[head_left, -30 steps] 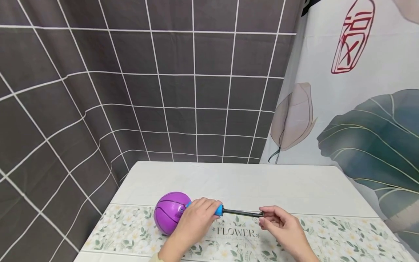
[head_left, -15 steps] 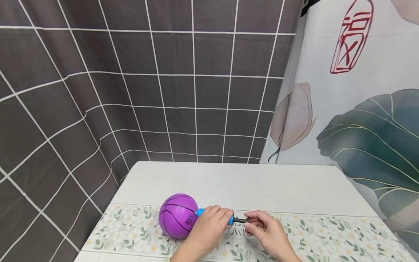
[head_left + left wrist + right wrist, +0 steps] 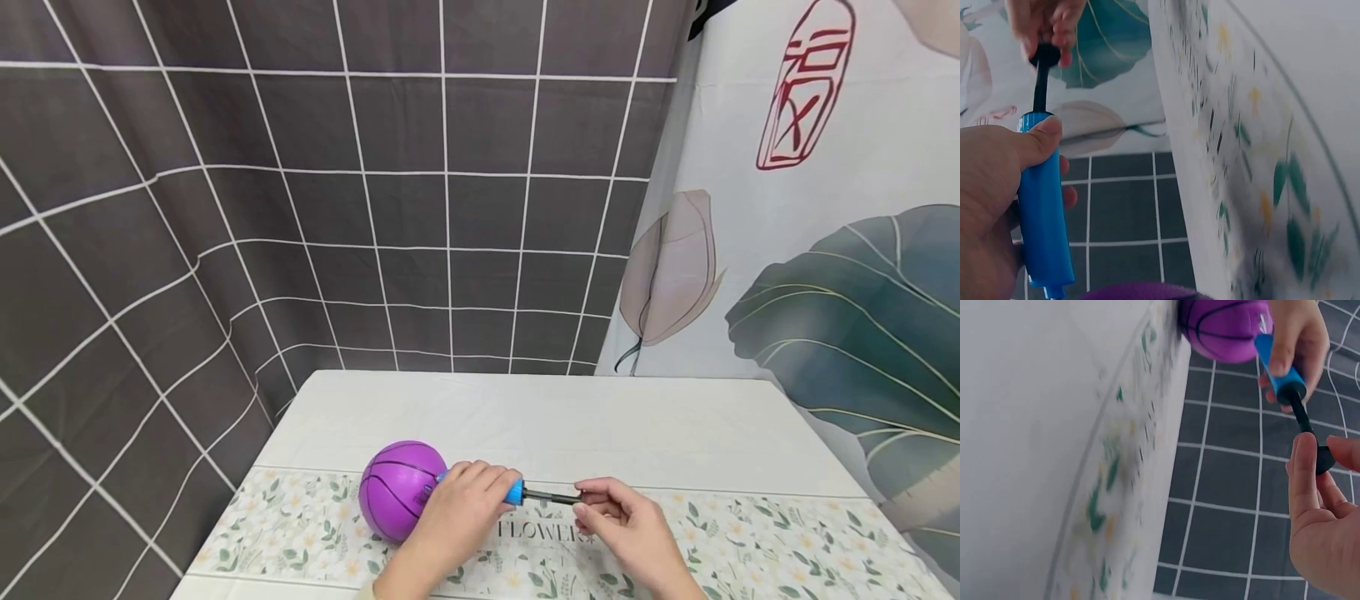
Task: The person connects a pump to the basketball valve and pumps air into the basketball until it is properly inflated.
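Note:
A purple ball with black basketball lines rests on the table, left of my hands. My left hand grips the blue barrel of a hand pump, its thumb lying along the barrel near the rod end. In the right wrist view, a short metallic needle shows between the pump's end and the ball. My right hand pinches the black knob at the end of the pump's black rod. Part of that rod stands out of the barrel.
A white table with a printed band of flowers and lettering lies under the hands. Behind it hangs a dark cloth with white grid lines. A pale curtain with leaf prints hangs at the right.
The rod went most of the way into the barrel, then came partly out again as my right hand moved left, then right. The ball shifted right, then slightly back left.

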`<state>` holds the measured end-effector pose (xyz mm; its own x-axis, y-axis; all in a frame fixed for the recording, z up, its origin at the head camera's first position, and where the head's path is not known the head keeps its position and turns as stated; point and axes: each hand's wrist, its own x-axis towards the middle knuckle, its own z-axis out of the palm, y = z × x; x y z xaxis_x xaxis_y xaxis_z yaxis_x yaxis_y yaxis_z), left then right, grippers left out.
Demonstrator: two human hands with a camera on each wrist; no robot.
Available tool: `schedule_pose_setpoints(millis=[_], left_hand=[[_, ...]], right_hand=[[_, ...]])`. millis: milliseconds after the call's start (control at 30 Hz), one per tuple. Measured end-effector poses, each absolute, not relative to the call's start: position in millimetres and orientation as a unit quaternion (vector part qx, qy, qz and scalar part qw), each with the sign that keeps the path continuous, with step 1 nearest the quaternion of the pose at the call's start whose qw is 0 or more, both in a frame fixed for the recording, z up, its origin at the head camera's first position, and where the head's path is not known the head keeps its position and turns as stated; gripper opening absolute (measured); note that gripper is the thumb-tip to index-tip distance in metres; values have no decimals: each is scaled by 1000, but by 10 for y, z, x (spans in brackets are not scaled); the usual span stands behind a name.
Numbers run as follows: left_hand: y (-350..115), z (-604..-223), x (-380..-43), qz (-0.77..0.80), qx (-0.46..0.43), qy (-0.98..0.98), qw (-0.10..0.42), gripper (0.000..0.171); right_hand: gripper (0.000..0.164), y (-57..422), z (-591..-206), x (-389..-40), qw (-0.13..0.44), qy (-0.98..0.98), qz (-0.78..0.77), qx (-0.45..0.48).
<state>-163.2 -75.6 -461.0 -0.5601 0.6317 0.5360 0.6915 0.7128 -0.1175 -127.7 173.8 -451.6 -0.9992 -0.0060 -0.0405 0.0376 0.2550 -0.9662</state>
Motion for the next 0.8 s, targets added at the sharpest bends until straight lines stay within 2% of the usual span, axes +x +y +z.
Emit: schedule_pose_setpoints(millis=[333,567,800], left_hand=[[-894,-4512,-1686,-75,-358,-890,272,38],[-816,-4515,-1650,-72,-378,-883,268,39],[-635,-4576,-1578,-43,-397,-872,283,35]], right_hand=[[30,1933,-4384,-1265,8,797,-602,41],[32,1887,-4470,-1269,-9,805,-593,-4],[32,1704,-4568,-1255,18,801,-598,-20]])
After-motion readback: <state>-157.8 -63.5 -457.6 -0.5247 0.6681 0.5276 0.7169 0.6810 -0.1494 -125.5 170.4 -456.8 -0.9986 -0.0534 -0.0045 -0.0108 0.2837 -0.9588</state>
